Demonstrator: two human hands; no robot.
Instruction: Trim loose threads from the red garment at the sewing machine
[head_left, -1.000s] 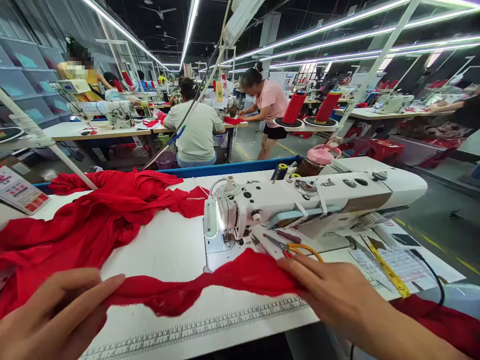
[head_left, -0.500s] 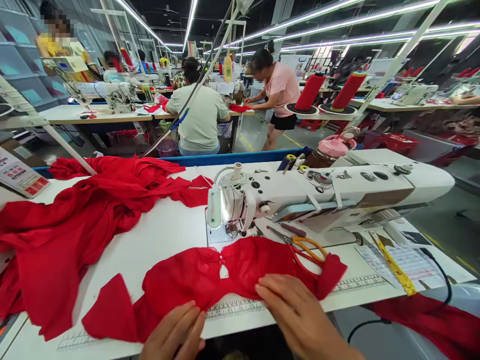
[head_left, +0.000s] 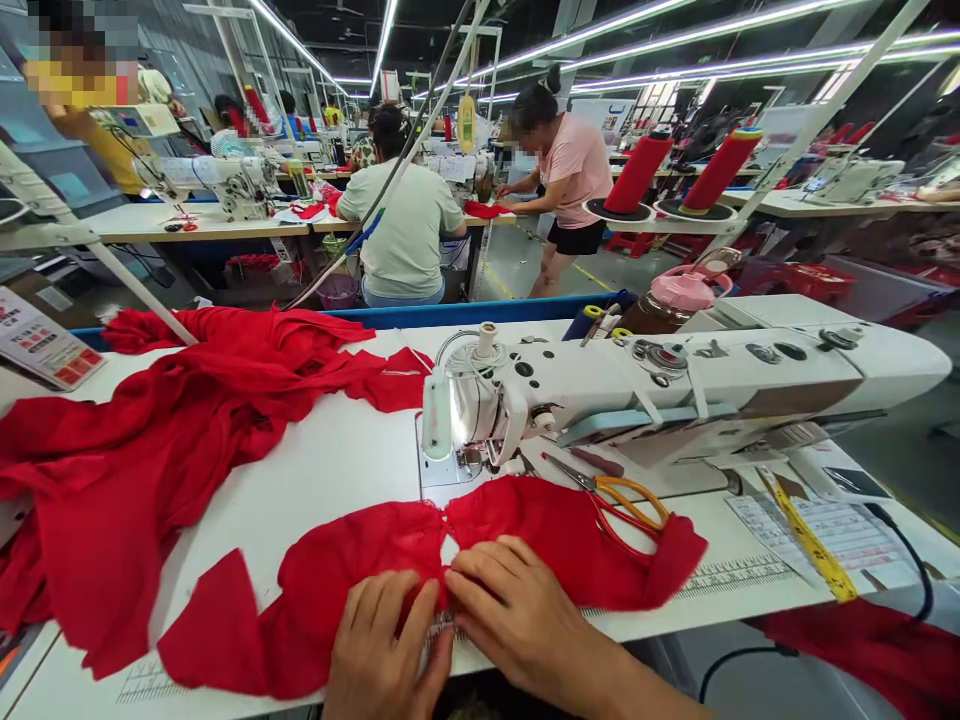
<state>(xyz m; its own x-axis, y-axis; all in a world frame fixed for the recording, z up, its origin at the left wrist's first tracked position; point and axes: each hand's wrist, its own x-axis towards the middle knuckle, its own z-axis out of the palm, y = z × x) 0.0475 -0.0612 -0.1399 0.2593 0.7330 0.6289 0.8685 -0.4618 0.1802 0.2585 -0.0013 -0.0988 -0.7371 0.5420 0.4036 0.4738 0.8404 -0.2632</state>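
In front of the sewing machine [head_left: 577,385], where the red garment piece [head_left: 352,550] is lying spread, we are bending the fingers of our left hand [head_left: 382,640] and right hand [head_left: 517,615] over its middle, close together, though we cannot tell whether either is pinching the fabric. To the machine's left we are seeing heaped red cloth [head_left: 187,440] lying, while orange-handled scissors [head_left: 600,487] are resting just before its arm.
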